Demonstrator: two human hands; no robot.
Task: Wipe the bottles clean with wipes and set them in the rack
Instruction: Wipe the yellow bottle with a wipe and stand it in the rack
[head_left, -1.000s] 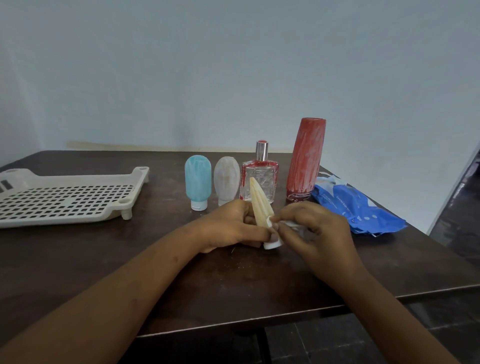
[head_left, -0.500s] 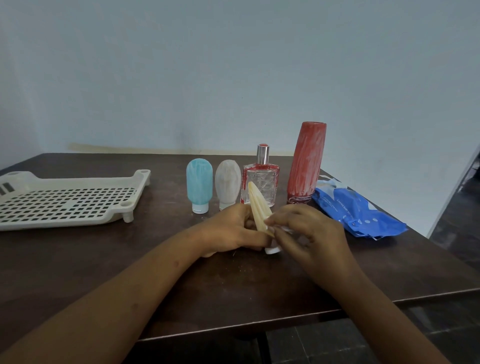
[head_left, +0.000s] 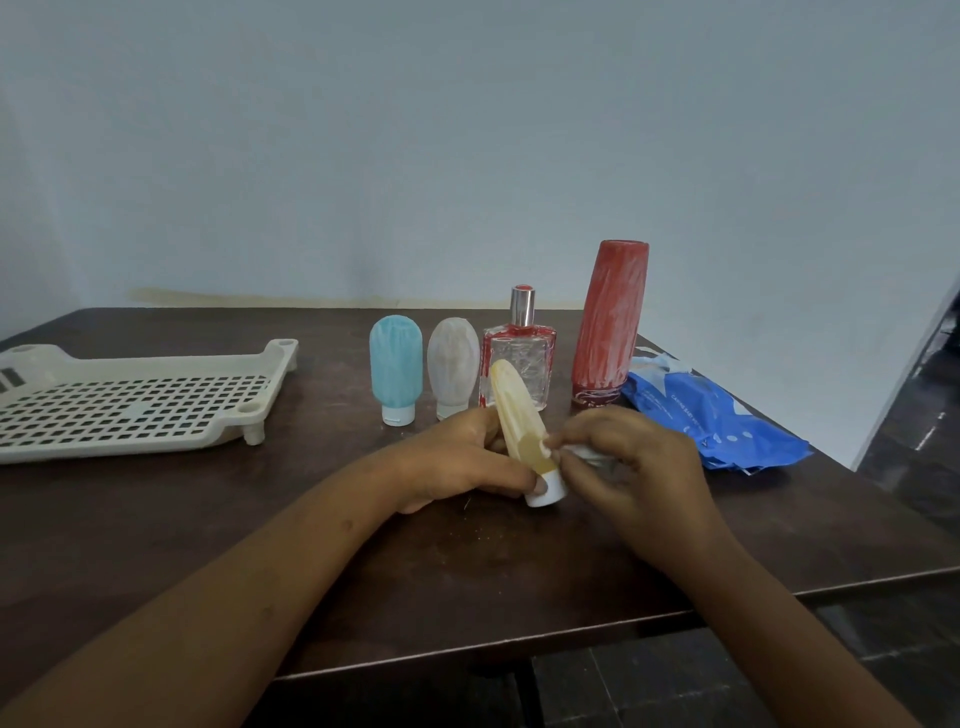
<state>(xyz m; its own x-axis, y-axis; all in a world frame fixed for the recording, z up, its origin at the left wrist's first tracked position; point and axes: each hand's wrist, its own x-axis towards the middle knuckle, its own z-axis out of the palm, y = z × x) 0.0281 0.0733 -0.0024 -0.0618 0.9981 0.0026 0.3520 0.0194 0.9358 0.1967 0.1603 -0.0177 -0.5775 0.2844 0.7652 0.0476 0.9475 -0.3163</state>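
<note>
Your left hand (head_left: 457, 462) curls around the yellow bottle (head_left: 514, 415), which is tilted cap-down over the middle of the table (head_left: 467, 571). Your right hand (head_left: 634, 467) pinches a white wipe (head_left: 587, 454) against the bottle's side. Behind them the blue bottle (head_left: 395, 369), pale bottle (head_left: 453, 364), glass bottle (head_left: 522, 358) and red bottle (head_left: 610, 322) stand in 1 row, with the wipes pack (head_left: 717, 421) by the right edge and the rack (head_left: 130, 410) at the left edge.

Dark wooden table (head_left: 156, 519) – dull sheen; matt plastic rack (head_left: 130, 410); crinkly glossy wipes pack (head_left: 717, 421).
</note>
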